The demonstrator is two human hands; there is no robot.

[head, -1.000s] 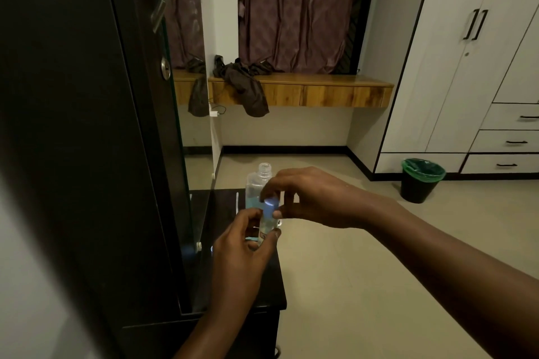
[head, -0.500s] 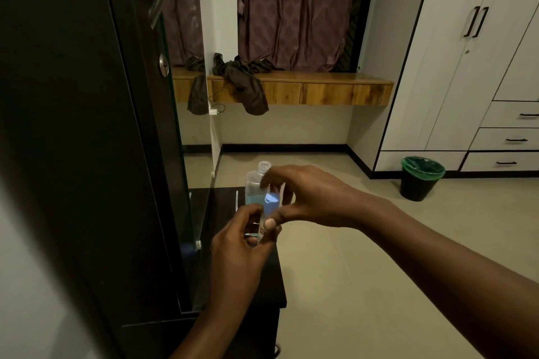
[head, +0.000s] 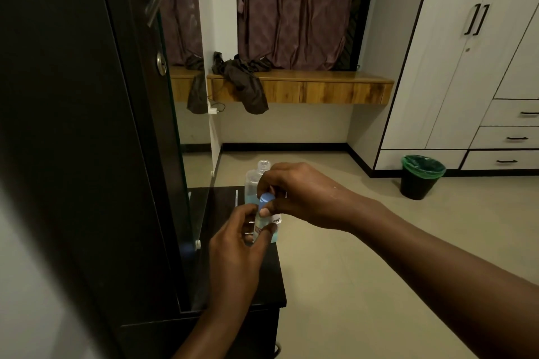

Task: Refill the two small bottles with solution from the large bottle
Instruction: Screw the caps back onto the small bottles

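Pinching the blue cap (head: 266,199) between right hand (head: 294,194) fingertips, we grip the small bottle (head: 262,223) in our closed left hand (head: 236,245) above the black table (head: 274,285). Behind the right hand stands the large bottle (head: 253,183), uncapped, partly hidden; a bin (head: 421,176) sits well off right.

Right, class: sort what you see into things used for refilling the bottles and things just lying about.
Job in hand:
large bottle, uncapped
small bottle
blue cap
left hand
right hand

Lying about:
bin
dark clothes on wooden shelf
curtain
wardrobe
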